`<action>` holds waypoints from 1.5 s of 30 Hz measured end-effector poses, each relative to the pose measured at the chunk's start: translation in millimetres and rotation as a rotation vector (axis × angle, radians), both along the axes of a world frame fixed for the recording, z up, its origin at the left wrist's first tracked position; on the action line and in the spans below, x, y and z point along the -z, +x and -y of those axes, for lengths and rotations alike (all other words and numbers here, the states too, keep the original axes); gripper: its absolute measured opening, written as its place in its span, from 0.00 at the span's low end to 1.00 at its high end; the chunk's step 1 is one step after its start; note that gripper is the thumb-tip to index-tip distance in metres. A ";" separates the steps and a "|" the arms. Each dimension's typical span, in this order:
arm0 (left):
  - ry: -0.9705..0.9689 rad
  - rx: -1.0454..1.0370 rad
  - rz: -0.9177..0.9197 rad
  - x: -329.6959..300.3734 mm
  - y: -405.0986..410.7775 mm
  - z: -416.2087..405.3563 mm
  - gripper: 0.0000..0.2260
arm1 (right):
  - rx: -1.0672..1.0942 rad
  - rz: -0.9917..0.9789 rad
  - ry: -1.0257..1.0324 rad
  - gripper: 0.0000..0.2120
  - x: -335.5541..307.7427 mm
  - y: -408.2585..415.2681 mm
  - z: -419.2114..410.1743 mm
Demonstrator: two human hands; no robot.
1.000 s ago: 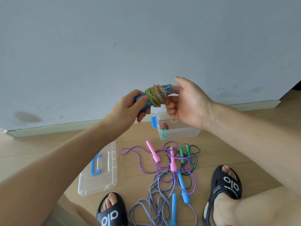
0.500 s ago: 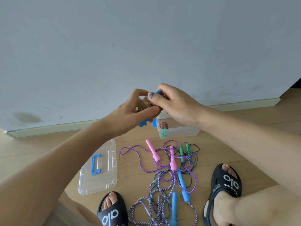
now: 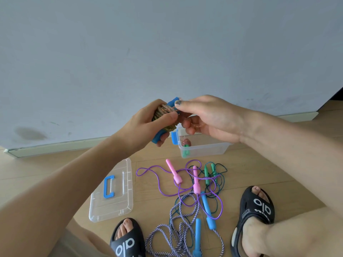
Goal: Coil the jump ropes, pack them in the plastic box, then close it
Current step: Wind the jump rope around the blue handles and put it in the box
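Note:
My left hand (image 3: 148,120) grips a coiled jump rope (image 3: 164,113), olive and pink cord wound around blue handles. My right hand (image 3: 209,118) pinches the rope's upper end beside the blue handle tip, and a thin rubber band hangs around its curled fingers. Below them, the clear plastic box (image 3: 207,148) with a blue latch stands open on the floor by the wall. One coiled rope with green handles (image 3: 186,145) lies inside it. The clear lid (image 3: 118,204) with a blue handle lies flat to the left.
Loose ropes lie tangled on the wooden floor: a purple one with pink handles (image 3: 176,175), a dark green one (image 3: 209,173) and a striped one with blue handles (image 3: 206,208). My feet in black slides (image 3: 256,208) flank them. A grey wall rises behind.
Both hands came closer together and lowered slightly. The left hand closed around the coil, covering most of it, and the right hand shifted to pinch its upper end.

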State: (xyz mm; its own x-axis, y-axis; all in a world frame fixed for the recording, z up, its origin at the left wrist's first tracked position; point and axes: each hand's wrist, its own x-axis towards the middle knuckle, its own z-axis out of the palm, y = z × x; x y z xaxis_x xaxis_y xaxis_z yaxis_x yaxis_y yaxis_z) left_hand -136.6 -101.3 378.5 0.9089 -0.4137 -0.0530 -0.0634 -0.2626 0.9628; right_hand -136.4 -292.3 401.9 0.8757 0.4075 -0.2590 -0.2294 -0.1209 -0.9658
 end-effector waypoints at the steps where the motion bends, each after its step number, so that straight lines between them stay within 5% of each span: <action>1: -0.044 0.004 -0.037 -0.5 -0.7 0.7 0.17 | -0.015 -0.021 0.026 0.11 -1.1 -1.0 3.1; 7: -0.299 -0.097 -0.253 -10.5 2.1 -0.2 0.09 | 0.165 -0.063 0.095 0.08 -6.9 -4.4 11.9; 15: -0.565 -0.013 -0.627 -10.7 5.9 -0.4 0.14 | 0.313 -0.028 0.419 0.04 -19.9 -6.1 7.6; 28: -0.779 0.037 -0.796 -14.5 3.1 14.7 0.16 | 0.394 -0.195 0.800 0.11 -29.1 -2.7 0.2; 36: -0.851 0.028 -0.807 -15.7 6.3 9.0 0.16 | 0.420 -0.146 0.559 0.08 -25.8 -2.4 -0.1; 45: -0.702 0.013 -0.703 -20.2 3.1 8.8 0.15 | 0.413 0.318 0.064 0.04 -14.5 -6.5 -4.4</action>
